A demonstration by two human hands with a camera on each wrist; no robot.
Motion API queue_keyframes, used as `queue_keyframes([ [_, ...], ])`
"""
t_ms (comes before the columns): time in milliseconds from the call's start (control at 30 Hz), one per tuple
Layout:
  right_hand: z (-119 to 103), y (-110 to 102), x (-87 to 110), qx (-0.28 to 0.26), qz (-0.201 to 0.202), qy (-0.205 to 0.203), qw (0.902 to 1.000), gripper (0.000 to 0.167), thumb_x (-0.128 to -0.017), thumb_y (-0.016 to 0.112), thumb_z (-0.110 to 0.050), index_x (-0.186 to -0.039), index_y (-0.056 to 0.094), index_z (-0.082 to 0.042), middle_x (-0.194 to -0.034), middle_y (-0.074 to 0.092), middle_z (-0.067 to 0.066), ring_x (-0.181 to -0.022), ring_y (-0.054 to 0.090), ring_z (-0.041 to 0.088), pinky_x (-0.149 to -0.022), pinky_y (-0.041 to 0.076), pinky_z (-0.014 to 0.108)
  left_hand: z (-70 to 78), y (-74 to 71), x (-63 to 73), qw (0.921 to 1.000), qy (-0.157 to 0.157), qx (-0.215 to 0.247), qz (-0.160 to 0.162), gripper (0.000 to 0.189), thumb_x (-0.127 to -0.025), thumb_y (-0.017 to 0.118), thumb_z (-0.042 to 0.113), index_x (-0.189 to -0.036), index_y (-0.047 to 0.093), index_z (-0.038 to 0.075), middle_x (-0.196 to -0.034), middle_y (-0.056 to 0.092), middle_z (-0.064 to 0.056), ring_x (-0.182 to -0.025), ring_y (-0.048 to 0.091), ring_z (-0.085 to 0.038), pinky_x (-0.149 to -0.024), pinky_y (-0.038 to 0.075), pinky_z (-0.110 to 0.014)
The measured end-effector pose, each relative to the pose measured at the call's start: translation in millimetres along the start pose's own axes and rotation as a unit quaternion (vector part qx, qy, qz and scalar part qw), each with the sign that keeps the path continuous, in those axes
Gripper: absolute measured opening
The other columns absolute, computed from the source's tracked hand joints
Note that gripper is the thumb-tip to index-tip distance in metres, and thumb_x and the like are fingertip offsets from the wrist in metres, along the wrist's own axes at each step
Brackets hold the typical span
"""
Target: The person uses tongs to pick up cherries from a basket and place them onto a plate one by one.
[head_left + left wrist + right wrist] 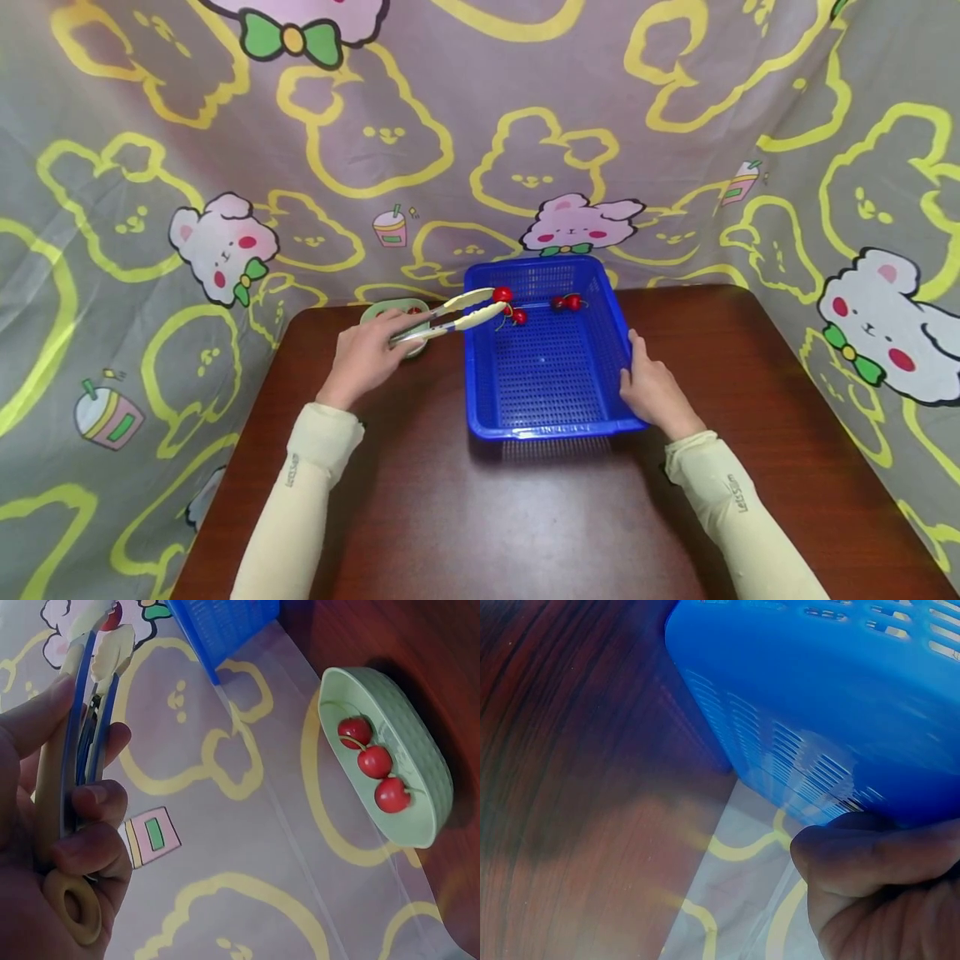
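Note:
My left hand (pixel 366 350) grips a pair of tongs (pixel 480 316) with cream scalloped tips, which reach over the left rim of a blue perforated basket (pixel 555 432). A red cherry (pixel 502 294) shows at the tips of the tongs, beside another cherry (pixel 520 317) with a stem. Farther right in the basket lie two more cherries (pixel 573 302). My right hand (pixel 656 387) holds the basket by its right rim, thumb on top; the right wrist view shows the outer wall tilted above the table. Behind the left hand, a pale green bowl (pixel 420 742) contains three stemmed cherries (pixel 374 762).
The basket is over a dark brown wooden table (pixel 525 517). A grey cloth (pixel 450 108) with yellow bear outlines hangs behind the table and along both sides. The green bowl stands near the table's back left edge.

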State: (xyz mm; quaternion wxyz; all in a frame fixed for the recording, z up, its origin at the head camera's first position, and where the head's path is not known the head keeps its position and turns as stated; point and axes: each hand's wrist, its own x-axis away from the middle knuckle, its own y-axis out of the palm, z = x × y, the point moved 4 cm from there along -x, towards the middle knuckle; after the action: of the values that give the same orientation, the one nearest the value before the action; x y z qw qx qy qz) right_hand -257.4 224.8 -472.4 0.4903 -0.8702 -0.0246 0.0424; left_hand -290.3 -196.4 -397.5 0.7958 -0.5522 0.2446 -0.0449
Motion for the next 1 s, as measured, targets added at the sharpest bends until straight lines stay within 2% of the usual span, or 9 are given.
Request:
queue_keyframes([
  [200,-0.4,0.2,-2.2,-0.002,-0.004,0.003,1.0,0.068,-0.102,0.049,-0.011,-0.159,0.016,0.01,-0.103,0.065,0.042,-0.077,0.067,0.042,-0.076,0.052,0.059,-10.2,-8.9,8.1,0.9999,-0.006,-0.001,0.012,0.044,-0.094,0.076,0.039,-0.137,0.067,0.04,-0.108,0.069,0.007,-0.068,0.057,-0.015,-0.057,0.039,-0.035],
  [367,0.7,-0.1,-1.6,-0.001,-0.007,0.009,0.9999,0.069,-0.102,0.048,-0.011,-0.159,0.015,0.01,-0.11,0.063,0.045,-0.082,0.068,0.046,-0.079,0.052,0.062,-20.5,-16.7,16.5,0.9997,-0.016,-0.004,0.017,0.045,-0.095,0.076,0.038,-0.139,0.066,0.038,-0.095,0.064,0.006,-0.057,0.045,-0.012,-0.055,0.033,-0.033],
  [467,1.5,0.2,-0.9,-0.002,-0.007,0.009,0.9999,0.069,-0.102,0.048,-0.011,-0.159,0.015,0.01,-0.113,0.062,0.046,-0.085,0.068,0.048,-0.081,0.052,0.062,-28.8,-21.3,21.1,0.9995,-0.025,0.001,0.019,0.046,-0.095,0.075,0.036,-0.14,0.066,0.037,-0.098,0.067,0.003,-0.058,0.044,-0.013,-0.057,0.033,-0.034],
  [600,1.1,0.2,-1.0,-0.003,-0.006,0.008,0.9999,0.068,-0.102,0.048,-0.01,-0.159,0.015,0.01,-0.114,0.062,0.045,-0.085,0.068,0.048,-0.08,0.052,0.062,-41.5,-27.2,28.3,0.9987,-0.043,0.01,0.027,0.044,-0.096,0.074,0.035,-0.139,0.066,0.035,-0.117,0.072,0.002,-0.063,0.051,-0.016,-0.061,0.035,-0.035],
  [767,2.4,0.2,-0.7,-0.002,-0.007,0.012,0.9999,0.068,-0.102,0.048,-0.011,-0.159,0.015,0.009,-0.111,0.063,0.045,-0.085,0.068,0.048,-0.08,0.052,0.062,-55.5,-29.0,35.7,0.9974,-0.066,0.015,0.025,0.042,-0.098,0.072,0.037,-0.14,0.066,0.036,-0.123,0.071,0.002,-0.07,0.054,-0.017,-0.066,0.037,-0.037],
  [1000,1.7,-0.3,-0.4,0.001,-0.003,0.005,1.0,0.068,-0.101,0.048,-0.011,-0.158,0.017,0.009,-0.108,0.063,0.045,-0.083,0.067,0.048,-0.079,0.051,0.063,-72.1,-25.9,44.0,0.9954,-0.095,0.0,0.011,0.043,-0.098,0.072,0.035,-0.14,0.065,0.037,-0.119,0.07,0.002,-0.071,0.055,-0.018,-0.065,0.037,-0.038],
])
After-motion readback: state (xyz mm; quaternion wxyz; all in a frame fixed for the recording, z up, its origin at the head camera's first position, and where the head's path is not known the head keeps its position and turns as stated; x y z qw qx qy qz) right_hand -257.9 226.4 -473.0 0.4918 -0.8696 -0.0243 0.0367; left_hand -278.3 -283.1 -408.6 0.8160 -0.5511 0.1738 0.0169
